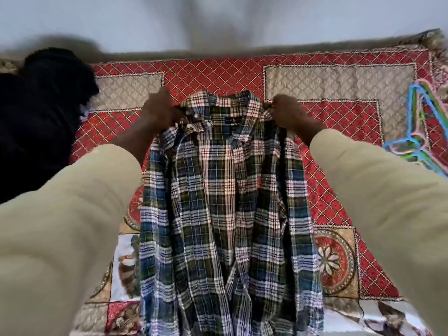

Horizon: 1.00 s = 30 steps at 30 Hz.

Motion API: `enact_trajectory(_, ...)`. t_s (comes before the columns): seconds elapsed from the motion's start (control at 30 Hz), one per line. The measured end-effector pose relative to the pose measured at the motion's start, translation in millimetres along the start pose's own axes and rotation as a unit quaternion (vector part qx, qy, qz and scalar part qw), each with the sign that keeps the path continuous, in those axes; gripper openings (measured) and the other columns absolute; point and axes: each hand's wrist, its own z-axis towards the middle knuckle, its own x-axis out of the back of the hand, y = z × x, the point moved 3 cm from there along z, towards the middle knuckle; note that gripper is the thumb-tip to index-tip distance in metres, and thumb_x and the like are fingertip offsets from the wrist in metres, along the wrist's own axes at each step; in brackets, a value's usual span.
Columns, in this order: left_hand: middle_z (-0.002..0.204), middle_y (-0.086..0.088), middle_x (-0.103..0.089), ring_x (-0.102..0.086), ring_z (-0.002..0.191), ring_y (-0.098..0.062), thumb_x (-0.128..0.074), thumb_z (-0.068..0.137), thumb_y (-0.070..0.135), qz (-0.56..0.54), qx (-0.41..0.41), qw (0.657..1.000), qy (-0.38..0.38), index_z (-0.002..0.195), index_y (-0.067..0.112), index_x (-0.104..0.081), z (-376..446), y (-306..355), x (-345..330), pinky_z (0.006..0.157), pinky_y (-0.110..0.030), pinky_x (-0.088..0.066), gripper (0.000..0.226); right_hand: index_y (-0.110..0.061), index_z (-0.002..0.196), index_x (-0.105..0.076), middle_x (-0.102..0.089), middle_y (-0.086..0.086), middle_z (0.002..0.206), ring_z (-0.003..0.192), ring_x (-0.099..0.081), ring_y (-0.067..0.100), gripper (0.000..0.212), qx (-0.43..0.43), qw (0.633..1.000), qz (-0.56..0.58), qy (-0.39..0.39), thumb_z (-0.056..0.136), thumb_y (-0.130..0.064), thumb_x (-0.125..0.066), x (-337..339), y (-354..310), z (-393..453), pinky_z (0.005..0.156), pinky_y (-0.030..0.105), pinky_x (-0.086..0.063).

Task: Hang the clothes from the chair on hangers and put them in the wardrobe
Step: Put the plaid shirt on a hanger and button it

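Note:
A plaid shirt (225,202) in blue, green, white and pink checks hangs in front of me over the bed, collar at the top. My left hand (160,109) grips its left shoulder beside the collar. At the other shoulder, my right hand (289,112) pinches the cloth. Both arms wear beige sleeves. A bundle of coloured plastic hangers (419,132), blue, pink and green, lies on the bed at the right edge.
A red and gold patterned bedspread (339,88) covers the bed below the shirt. A heap of dark clothing (41,112) lies at the left. A pale wall (242,20) stands behind the bed.

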Motion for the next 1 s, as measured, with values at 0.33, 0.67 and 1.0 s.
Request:
enact_trajectory(0.33,0.121,-0.025,-0.053,-0.051,0.112,-0.044,-0.055,0.086,0.015,0.124,-0.119,0.983,-0.057,0.119,0.0,-0.053,-55,-25,-167,0.093,-0.048,-0.044,0.037,-0.005,0.127,-0.051,-0.052,0.021,0.124,0.111,-0.051,0.043,0.047,0.056,0.998,-0.013,-0.039,0.083,-0.021,-0.046,-175,-15,-29,0.089,0.048,-0.048)
enact_trajectory(0.67,0.136,-0.018,-0.045,-0.036,0.129,-0.037,-0.053,0.085,0.018,0.102,-0.122,0.987,-0.002,0.133,0.006,-0.046,-98,20,-157,0.108,-0.049,-0.029,0.05,-0.001,0.125,-0.055,-0.054,0.019,0.129,0.118,-0.048,0.038,0.04,0.071,0.995,0.033,0.069,0.085,-0.008,-0.055,-138,-9,-80,0.096,0.045,-0.045)
enact_trajectory(1.0,0.127,-0.024,-0.053,-0.048,0.118,-0.044,-0.051,0.082,0.008,0.022,-0.23,0.972,0.036,0.128,0.003,-0.055,-162,169,-196,0.099,-0.052,-0.041,0.047,0.008,0.103,-0.063,-0.062,0.026,0.097,0.073,-0.061,0.042,0.034,0.03,0.992,0.07,0.104,0.07,0.009,-0.056,-102,135,-166,0.056,0.038,-0.043)
